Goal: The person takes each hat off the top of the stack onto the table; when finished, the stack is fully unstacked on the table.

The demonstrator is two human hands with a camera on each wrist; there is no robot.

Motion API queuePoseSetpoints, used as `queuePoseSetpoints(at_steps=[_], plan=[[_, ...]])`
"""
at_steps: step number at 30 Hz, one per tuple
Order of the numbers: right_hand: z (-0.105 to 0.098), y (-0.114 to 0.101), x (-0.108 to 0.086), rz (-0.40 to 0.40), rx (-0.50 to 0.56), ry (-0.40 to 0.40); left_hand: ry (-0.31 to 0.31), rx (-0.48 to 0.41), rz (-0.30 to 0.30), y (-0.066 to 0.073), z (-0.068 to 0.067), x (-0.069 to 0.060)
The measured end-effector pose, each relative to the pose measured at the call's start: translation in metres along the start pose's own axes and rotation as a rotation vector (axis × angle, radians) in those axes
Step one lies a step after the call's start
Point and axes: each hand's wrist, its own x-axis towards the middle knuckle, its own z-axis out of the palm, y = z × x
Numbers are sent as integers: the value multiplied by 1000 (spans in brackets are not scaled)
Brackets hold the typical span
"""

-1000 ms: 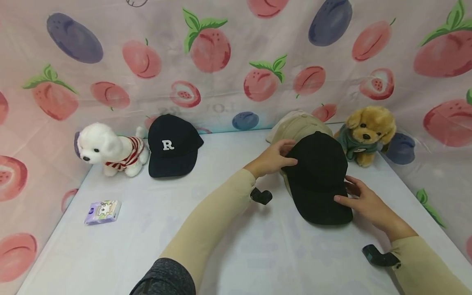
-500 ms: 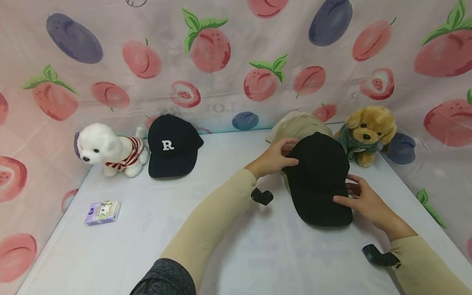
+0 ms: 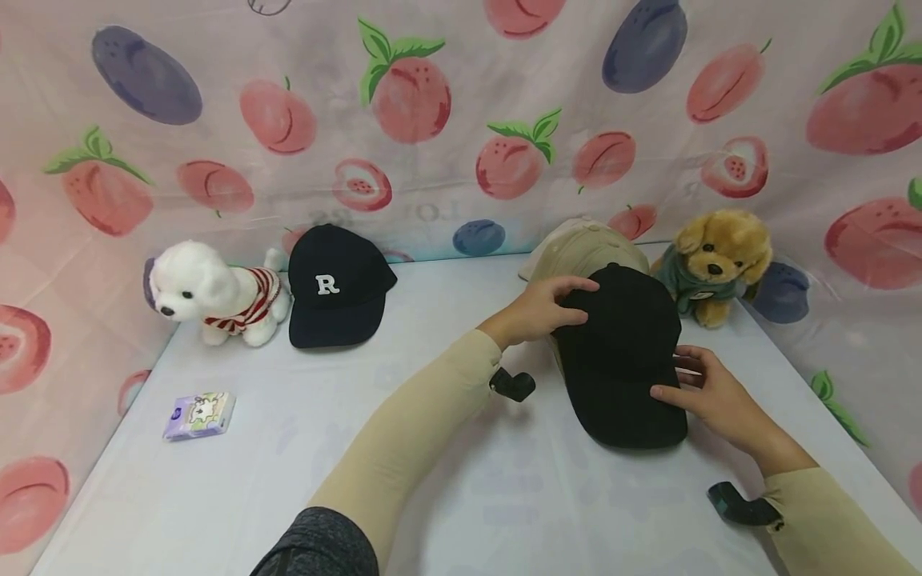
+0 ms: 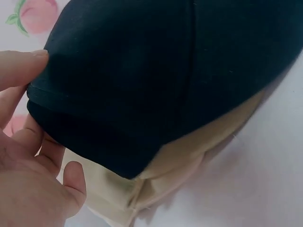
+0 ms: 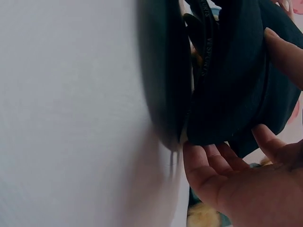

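A plain black cap lies over a beige cap on the right side of the table, its brim towards me. My left hand holds the black cap by the left edge of its crown. On the other side, my right hand grips the right edge near the brim, with fingertips under the rim in the right wrist view. Beige fabric shows below the black cap in the left wrist view. A paler cap peeks out behind the beige one.
A golden plush dog in a green top sits just behind my right hand. Far left are a white plush dog, a black cap with a white R and a small purple packet. A fruit-print curtain backs the table.
The plain black cap has shifted slightly towards me. My left fingers sit a little further over its crown. Everything else stays in place.
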Motion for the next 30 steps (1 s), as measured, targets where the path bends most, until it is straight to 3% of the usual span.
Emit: queuePoseSetpoints(at_steps=[9, 22, 30], plan=[[-1, -7, -4, -29, -24, 0, -26, 122, 29, 17, -12, -15], [4, -31, -13, -105, -8, -9, -51, 194, 58, 29, -32, -43], [9, -39, -15, -155, 23, -11, -45, 203, 50, 28, -45, -58]])
